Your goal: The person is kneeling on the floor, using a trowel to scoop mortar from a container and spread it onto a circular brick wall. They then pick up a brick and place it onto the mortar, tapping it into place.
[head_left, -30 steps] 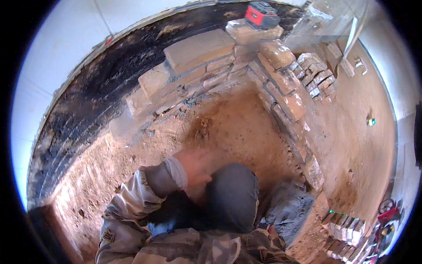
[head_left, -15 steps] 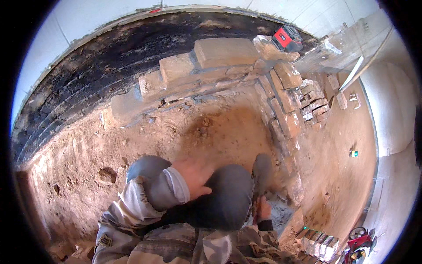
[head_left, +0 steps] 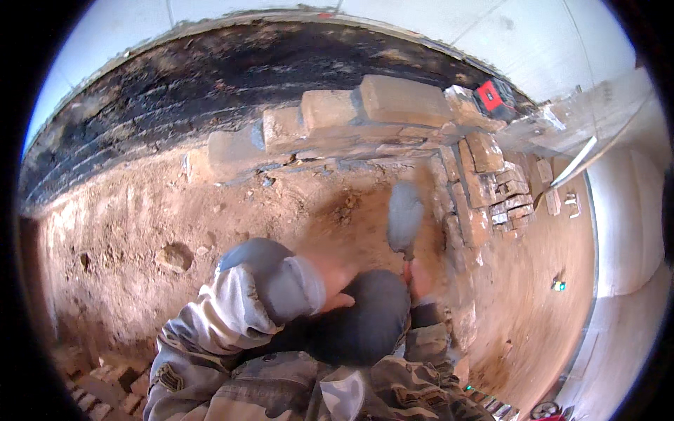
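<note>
Trowel [head_left: 405, 214]: blue-grey blade
Jacket [head_left: 270, 382]: camouflage, patches of grey, brown and pale tan
Cuff [head_left: 303, 284]: light grey
Trousers [head_left: 368, 312]: dark blue-grey
Blocks [head_left: 407, 100]: sandy tan to brown
Mortar [head_left: 258, 137]: blue-grey
Earth [head_left: 133, 245]: reddish tan, with a darker brown patch
Lower wall [head_left: 210, 88]: black, streaked brown and grey
Upper wall [head_left: 484, 28]: whitish, with thin darker lines
Box [head_left: 494, 98]: red and black
Strip [head_left: 577, 161]: white
</note>
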Demonstrator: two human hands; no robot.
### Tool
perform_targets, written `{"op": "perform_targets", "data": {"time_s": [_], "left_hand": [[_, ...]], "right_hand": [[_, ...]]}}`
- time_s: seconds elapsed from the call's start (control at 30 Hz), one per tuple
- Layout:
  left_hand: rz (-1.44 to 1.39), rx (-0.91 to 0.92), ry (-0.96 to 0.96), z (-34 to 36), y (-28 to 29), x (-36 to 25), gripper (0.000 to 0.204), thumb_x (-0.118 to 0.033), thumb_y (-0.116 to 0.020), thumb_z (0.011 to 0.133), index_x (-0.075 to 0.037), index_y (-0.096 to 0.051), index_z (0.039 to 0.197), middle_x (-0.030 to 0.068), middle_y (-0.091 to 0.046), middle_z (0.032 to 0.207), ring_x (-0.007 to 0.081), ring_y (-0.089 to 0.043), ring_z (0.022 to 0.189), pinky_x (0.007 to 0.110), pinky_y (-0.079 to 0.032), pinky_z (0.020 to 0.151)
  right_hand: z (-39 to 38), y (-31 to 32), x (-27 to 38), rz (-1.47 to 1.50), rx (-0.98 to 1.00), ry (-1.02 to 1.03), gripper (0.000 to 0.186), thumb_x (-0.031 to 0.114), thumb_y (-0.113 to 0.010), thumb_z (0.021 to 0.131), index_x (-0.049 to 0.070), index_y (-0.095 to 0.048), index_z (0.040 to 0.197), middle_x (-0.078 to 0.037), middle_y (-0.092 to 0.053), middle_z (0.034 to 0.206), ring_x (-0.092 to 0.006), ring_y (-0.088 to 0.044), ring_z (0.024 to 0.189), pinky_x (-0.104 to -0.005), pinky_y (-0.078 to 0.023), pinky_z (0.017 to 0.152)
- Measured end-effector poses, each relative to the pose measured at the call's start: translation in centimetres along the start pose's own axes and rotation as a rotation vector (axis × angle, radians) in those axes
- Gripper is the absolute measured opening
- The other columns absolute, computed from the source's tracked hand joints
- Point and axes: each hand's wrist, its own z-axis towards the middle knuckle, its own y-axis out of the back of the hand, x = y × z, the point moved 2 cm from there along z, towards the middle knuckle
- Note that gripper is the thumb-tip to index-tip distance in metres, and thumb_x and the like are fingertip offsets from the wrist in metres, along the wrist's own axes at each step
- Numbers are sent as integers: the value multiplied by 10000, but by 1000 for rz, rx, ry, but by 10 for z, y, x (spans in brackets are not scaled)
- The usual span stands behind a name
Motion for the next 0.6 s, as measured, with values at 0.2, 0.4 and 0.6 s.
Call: {"op": "perform_targets", "data": {"time_s": [0.2,0.4,0.6], "left_hand": [[-52,227,160,0,-17,3,596,-380,-741,771,-8,-567,1203,211,-639,1105,415,-630,997,506,-508,867],[29,134,40,-7,-3,-30,626,-394,-786,697,-13,-594,1155,180,-662,1036,343,-650,986,465,-520,826],[-36,142,-8,-28,-20,-40,623,-417,-795,675,-16,-607,1113,134,-684,967,319,-666,955,474,-514,806]], "right_hand": [[23,21,25,843,185,-669,469,452,-496,1006,27,-608,842,-80,-616,705,-175,-546,531,-326,-426,493],[67,39,61,519,442,-451,400,447,-507,1003,79,-621,897,-36,-572,636,-134,-523,488,-281,-391,427],[120,-4,173,386,683,-99,392,439,-505,1007,75,-606,901,-3,-526,615,-105,-472,474,-260,-359,411]]}}
